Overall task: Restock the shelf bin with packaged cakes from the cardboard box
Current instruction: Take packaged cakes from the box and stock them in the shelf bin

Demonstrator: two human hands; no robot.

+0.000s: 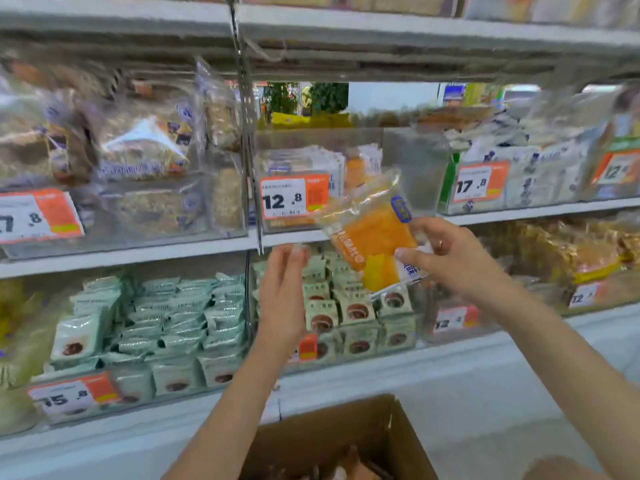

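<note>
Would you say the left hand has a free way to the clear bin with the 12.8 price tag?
Probably yes: the left hand is open, holds nothing, just below the clear bin; only the cake packet crosses its right front.

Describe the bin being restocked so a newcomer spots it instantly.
On the middle shelf, just right of the metal upright, sits a clear bin holding orange cake packs. Unlike its neighbours, its orange price tag reads 12.8, and the right hand holds a matching orange cake pack before it.

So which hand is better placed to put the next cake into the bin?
Right. The right hand already grips the orange cake packet just in front of the clear bin. The left hand is open, empty and lower.
</note>
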